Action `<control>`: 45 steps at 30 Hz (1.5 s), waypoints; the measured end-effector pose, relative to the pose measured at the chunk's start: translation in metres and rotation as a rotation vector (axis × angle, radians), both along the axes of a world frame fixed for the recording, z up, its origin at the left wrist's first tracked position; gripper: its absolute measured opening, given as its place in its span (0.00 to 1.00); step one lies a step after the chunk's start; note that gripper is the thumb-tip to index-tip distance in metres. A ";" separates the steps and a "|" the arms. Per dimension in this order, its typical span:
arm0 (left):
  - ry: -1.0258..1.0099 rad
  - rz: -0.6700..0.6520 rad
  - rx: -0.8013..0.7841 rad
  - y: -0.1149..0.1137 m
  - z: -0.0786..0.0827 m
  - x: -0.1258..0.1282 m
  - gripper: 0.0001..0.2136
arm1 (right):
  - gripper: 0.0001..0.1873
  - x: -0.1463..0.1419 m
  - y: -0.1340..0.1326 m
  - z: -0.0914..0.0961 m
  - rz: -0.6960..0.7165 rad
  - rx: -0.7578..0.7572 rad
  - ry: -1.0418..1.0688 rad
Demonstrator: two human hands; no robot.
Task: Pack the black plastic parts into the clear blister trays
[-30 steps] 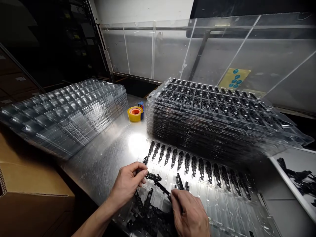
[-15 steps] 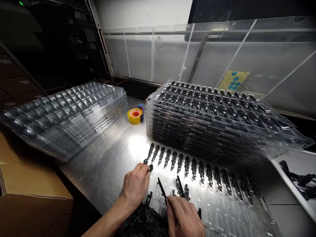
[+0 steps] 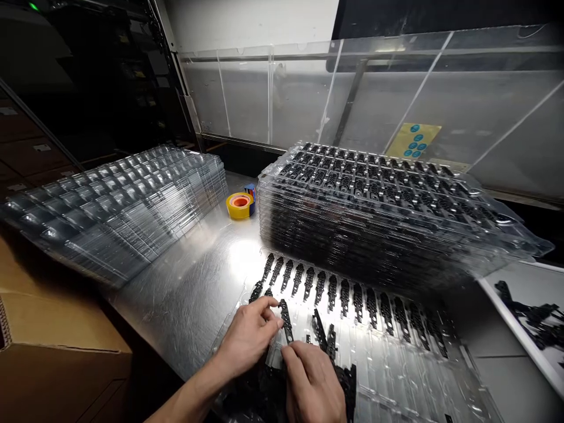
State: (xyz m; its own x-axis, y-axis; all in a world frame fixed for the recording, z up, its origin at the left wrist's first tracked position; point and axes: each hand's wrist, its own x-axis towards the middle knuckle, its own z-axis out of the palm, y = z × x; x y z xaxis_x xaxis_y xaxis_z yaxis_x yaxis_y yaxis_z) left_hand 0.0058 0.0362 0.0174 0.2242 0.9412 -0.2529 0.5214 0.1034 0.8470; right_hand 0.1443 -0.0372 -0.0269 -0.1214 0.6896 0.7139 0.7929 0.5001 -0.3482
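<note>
A narrow black perforated plastic part [image 3: 286, 321] stands tilted over the clear plastic tray [image 3: 388, 364]. The fingers of my right hand [image 3: 315, 379] are closed around its lower end. My left hand [image 3: 252, 332] is at the part's left side, thumb and forefinger apart, fingertips close to its upper half; whether they touch it I cannot tell. Along the tray's far row lie several similar black parts [image 3: 332, 292], one per slot. More loose black parts [image 3: 324, 332] lean beside my right hand, and a dark heap [image 3: 259, 390] lies under my wrists, partly hidden.
A tall stack of filled clear trays [image 3: 352, 211] stands behind the work tray. To the left is a stack of clear trays [image 3: 132, 205], with a yellow tape roll [image 3: 240, 207] between the stacks. A cardboard box [image 3: 61, 364] is at near left, a white bin [image 3: 529, 320] at right.
My left hand has let go of a part at the far row's left end and moved right and down towards the part in my right hand. My right hand has shifted slightly left.
</note>
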 end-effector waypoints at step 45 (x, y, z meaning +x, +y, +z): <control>0.618 -0.223 0.491 0.026 -0.018 -0.037 0.14 | 0.14 0.076 -0.013 -0.029 -0.294 -0.277 -0.406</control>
State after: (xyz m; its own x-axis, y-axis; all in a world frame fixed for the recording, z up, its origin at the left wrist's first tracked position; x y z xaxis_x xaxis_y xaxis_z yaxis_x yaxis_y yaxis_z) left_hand -0.0307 0.0624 -0.0005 0.3746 0.9265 0.0369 0.8732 -0.3659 0.3219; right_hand 0.2207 -0.0498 -0.0560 -0.1231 0.8907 0.4376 0.9823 0.1720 -0.0736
